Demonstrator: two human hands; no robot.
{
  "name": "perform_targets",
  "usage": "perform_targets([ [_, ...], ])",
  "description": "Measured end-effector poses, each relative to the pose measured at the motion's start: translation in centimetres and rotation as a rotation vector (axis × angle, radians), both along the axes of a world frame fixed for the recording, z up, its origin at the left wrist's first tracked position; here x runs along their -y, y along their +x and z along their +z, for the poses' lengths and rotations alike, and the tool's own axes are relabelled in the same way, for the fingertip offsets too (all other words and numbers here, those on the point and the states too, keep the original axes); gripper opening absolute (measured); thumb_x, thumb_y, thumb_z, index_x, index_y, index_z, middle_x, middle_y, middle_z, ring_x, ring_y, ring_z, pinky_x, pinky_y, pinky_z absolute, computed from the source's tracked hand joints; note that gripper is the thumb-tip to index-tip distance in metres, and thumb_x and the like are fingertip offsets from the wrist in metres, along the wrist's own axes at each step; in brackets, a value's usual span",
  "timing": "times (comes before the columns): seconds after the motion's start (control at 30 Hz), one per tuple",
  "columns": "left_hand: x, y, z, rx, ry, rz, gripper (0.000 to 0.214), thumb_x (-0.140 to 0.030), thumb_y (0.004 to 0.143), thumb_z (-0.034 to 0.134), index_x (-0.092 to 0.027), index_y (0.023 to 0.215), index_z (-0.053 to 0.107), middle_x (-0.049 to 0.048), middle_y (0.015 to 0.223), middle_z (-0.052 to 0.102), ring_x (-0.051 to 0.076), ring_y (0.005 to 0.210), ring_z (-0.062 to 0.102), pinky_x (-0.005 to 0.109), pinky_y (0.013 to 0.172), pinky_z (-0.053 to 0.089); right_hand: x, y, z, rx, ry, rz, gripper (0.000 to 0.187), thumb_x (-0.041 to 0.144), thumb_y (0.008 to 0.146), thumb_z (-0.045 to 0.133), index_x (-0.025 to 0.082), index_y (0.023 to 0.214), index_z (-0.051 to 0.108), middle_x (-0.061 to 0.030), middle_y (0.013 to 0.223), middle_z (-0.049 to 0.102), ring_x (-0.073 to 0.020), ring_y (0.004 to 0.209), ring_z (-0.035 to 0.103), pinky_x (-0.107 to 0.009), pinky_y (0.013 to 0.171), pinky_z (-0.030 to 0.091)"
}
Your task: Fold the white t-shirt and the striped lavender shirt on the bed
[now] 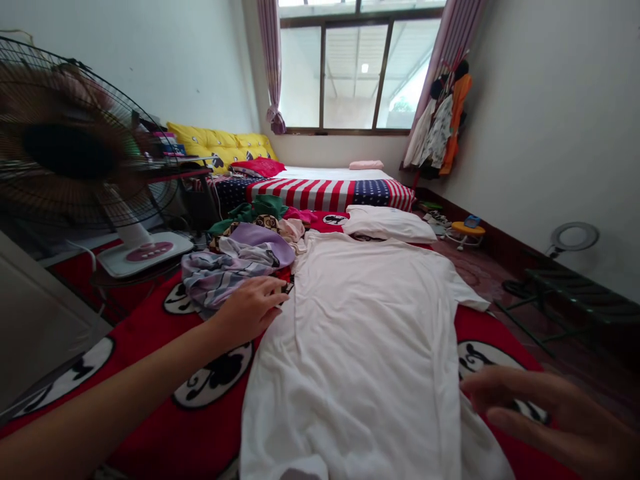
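In the head view, a white T-shirt (370, 347) is lying spread out flat, neck end away from the person, on a red bedspread (150, 400) printed with black-and-white cartoon roundels. The left hand (250, 310) is resting palm down at the shirt's left edge, near the sleeve, its fingers loosely curved and their tips reaching the seam between the shirt and a striped purple garment (220, 277) that is sitting at the front of a heap of mixed clothes (265, 223). Whether those fingertips are pinching cloth I cannot tell. The right hand (545, 410) is hovering open, fingers spread and blurred, just beside the shirt's lower right edge and holding nothing. The shirt is looking thin, light and limp: it is wrinkling along its length and sagging to follow the bedding, so I judge it will be drooping and folding on itself wherever it is not being supported, and dragging on the bedspread rather than sliding freely. Nothing about it is looking fragile or slippery. The firmer places to take hold are likely the shoulder seams, the sleeve edges and the hem corners, pinched with both hands well apart. Farther off, a folded white garment (390, 227) is lying beyond the collar, a pedestal fan (75, 153) is standing at the left, and a bed with a stars-and-stripes cover (330, 192) is sitting under the window (355, 73).
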State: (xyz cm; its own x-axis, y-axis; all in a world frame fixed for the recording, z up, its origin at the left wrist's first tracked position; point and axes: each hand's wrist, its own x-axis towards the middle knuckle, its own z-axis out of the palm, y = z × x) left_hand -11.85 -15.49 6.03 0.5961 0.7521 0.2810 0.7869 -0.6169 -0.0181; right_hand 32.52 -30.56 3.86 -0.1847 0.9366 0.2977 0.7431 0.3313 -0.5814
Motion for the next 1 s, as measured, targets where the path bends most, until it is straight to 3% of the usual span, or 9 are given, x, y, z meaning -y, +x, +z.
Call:
perform_targets([
  [0.1, -2.2, -0.3, 0.4, -0.033, 0.155, 0.083, 0.043, -0.027, 0.083, 0.055, -0.027, 0.126, 0.058, 0.0067, 0.144, 0.043, 0.028, 0.137, 0.031, 0.048, 0.116, 0.017, -2.6, -1.8, 1.4, -0.035, -0.093, 0.123, 0.024, 0.041, 0.077, 0.067, 0.035, 0.099, 0.072, -0.0072, 0.100, 0.071, -0.0215, 0.074, 0.069, -0.028, 0.062, 0.059],
  [0.2, -4.9, -0.7, 0.2, -0.073, 0.154, 0.178, 0.069, -0.030, 0.077, 0.061, -0.026, 0.142, 0.041, 0.0096, 0.153, 0.028, 0.034, 0.139, 0.026, 0.050, 0.112, 0.023, -3.3, -3.6, 1.7, 0.003, -0.081, 0.189, 0.022, 0.034, 0.080, 0.063, 0.032, 0.099, 0.072, -0.0091, 0.107, 0.068, -0.0194, 0.070, 0.067, -0.030, 0.063, 0.059],
  [0.27, -6.2, -1.2, 0.1, -0.128, 0.087, 0.217, 0.071, -0.023, 0.076, 0.059, -0.028, 0.143, 0.038, 0.0093, 0.151, 0.033, 0.033, 0.132, 0.036, 0.046, 0.105, 0.033, -3.3, -4.1, 1.4, 0.029, -0.088, 0.215, 0.022, 0.031, 0.081, 0.061, 0.032, 0.101, 0.072, -0.0087, 0.108, 0.068, -0.0179, 0.067, 0.066, -0.030, 0.062, 0.058],
  [0.43, -7.2, -3.0, 1.0, -0.271, 0.035, 0.221, 0.045, -0.008, 0.082, 0.046, -0.028, 0.117, 0.065, 0.0065, 0.126, 0.057, 0.026, 0.109, 0.051, 0.038, 0.094, 0.040, -2.8, -2.7, 0.4, 0.057, -0.088, 0.207, 0.023, 0.031, 0.081, 0.062, 0.034, 0.101, 0.072, -0.0084, 0.108, 0.069, -0.0237, 0.083, 0.069, -0.032, 0.067, 0.060],
  [0.5, -6.9, -3.8, 1.5, -0.285, 0.054, 0.223, 0.040, -0.005, 0.083, 0.044, -0.023, 0.108, 0.069, 0.0057, 0.118, 0.059, 0.024, 0.105, 0.050, 0.040, 0.096, 0.037, -2.4, -1.7, -0.3, 0.054, -0.081, 0.170, 0.023, 0.033, 0.081, 0.062, 0.035, 0.101, 0.072, -0.0081, 0.109, 0.069, -0.0265, 0.095, 0.068, -0.034, 0.076, 0.059],
  [0.6, -5.9, -3.7, 1.9, -0.315, 0.102, 0.195, 0.035, -0.002, 0.080, 0.045, -0.017, 0.100, 0.070, 0.0050, 0.123, 0.057, 0.027, 0.117, 0.043, 0.047, 0.105, 0.027, -1.9, -0.8, -1.0, 0.079, -0.089, 0.136, 0.026, 0.031, 0.081, 0.063, 0.035, 0.106, 0.071, -0.0064, 0.111, 0.069, -0.0259, 0.105, 0.065, -0.034, 0.087, 0.056],
  [0.7, -4.3, -1.9, 1.7, -0.321, 0.138, 0.136, 0.023, -0.008, 0.079, 0.050, -0.015, 0.089, 0.070, 0.0081, 0.130, 0.053, 0.030, 0.124, 0.040, 0.047, 0.108, 0.023, -1.8, -0.9, -1.0, 0.114, -0.035, 0.103, 0.026, 0.030, 0.083, 0.061, 0.033, 0.107, 0.070, -0.0068, 0.112, 0.067, -0.0243, 0.103, 0.065, -0.032, 0.083, 0.056],
  [0.87, -0.4, 1.7, 0.7, -0.207, -0.104, 0.115, 0.025, -0.033, 0.088, 0.047, -0.022, 0.089, 0.069, 0.0049, 0.094, 0.064, 0.021, 0.085, 0.062, 0.032, 0.078, 0.046, -2.4, -1.5, -0.1, 0.135, 0.141, -0.022, 0.019, 0.029, 0.085, 0.056, 0.028, 0.096, 0.071, -0.0081, 0.105, 0.066, -0.0216, 0.091, 0.067, -0.030, 0.074, 0.057],
  [1.0, 1.7, 2.6, -0.3, -0.189, -0.197, 0.221, 0.026, -0.041, 0.085, 0.052, -0.021, 0.091, 0.066, 0.0064, 0.094, 0.065, 0.024, 0.083, 0.065, 0.032, 0.070, 0.046, -2.1, -2.6, -0.4, 0.240, 0.167, 0.091, 0.028, 0.022, 0.084, 0.055, 0.032, 0.104, 0.071, -0.0073, 0.115, 0.064, -0.0219, 0.099, 0.065, -0.032, 0.079, 0.056],
])
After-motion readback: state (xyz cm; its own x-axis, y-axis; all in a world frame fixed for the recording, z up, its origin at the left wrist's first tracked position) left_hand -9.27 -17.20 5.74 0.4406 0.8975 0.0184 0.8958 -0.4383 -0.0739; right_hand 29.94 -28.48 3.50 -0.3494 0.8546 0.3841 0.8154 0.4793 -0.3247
